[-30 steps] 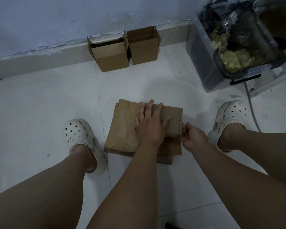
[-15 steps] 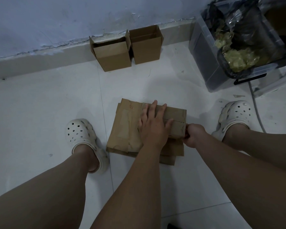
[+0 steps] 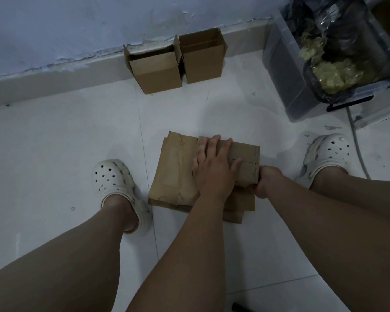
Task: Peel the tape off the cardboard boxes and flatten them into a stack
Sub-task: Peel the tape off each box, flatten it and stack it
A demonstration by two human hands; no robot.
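Left clog (image 3: 113, 179) is planted, one of two. The flattened stack (image 3: 173, 176) lies on the floor between the feet, layers too overlapped to count. Two open boxes (image 3: 155, 73) stand behind by the wall. The left hand (image 3: 214, 167) lies flat, fingers spread, pressing the one taped box (image 3: 243, 154) atop the stack. The right hand (image 3: 267, 182) curls tight on that box's right end, fingertips hidden. Right clog (image 3: 327, 154), then one clear bin (image 3: 284, 64), cut off.

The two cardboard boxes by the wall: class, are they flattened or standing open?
Standing open. The left box and right box stand upright, top flaps raised, hollow insides showing.
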